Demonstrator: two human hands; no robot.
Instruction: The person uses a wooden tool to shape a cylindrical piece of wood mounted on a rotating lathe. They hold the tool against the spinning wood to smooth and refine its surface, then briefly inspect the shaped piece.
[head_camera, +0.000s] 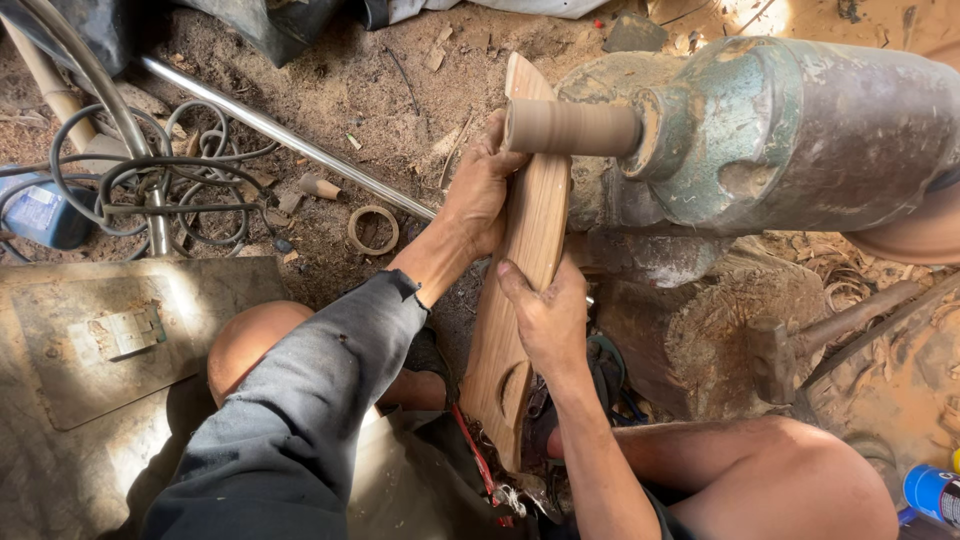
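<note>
A long flat curved piece of brown wood stands nearly on end in front of me, its upper part pressed against a round sanding drum that sticks out of a green motor housing. My left hand grips the wood's upper left edge right beside the drum. My right hand clasps the wood lower down on its right edge. A curved notch shows near the wood's lower end, between my knees.
Sawdust covers the ground. A metal pipe runs diagonally at left, near tangled black cable and a wooden ring. A grey slab lies lower left. A hammer rests at right, a blue can at the bottom right corner.
</note>
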